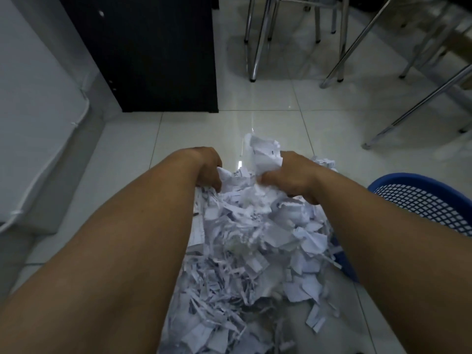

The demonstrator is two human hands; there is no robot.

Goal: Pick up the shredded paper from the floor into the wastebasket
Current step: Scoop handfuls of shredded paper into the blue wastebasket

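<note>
A big heap of white shredded paper [245,251] lies on the tiled floor between my forearms, reaching down to the bottom edge of the view. My left hand [207,167] is curled over the far left side of the heap, its fingers dug into scraps. My right hand [293,177] clutches a bunch of larger torn pieces at the far right side, and paper sticks up above its fingers. A blue mesh wastebasket [429,200] stands at the right, touching the heap; my right forearm hides part of it.
A black cabinet [153,60] stands on the floor beyond the heap at the left. Chrome chair and table legs [255,47] fill the upper right. A white wall with a cable [51,149] runs along the left. Glossy white tiles [293,111] lie between them.
</note>
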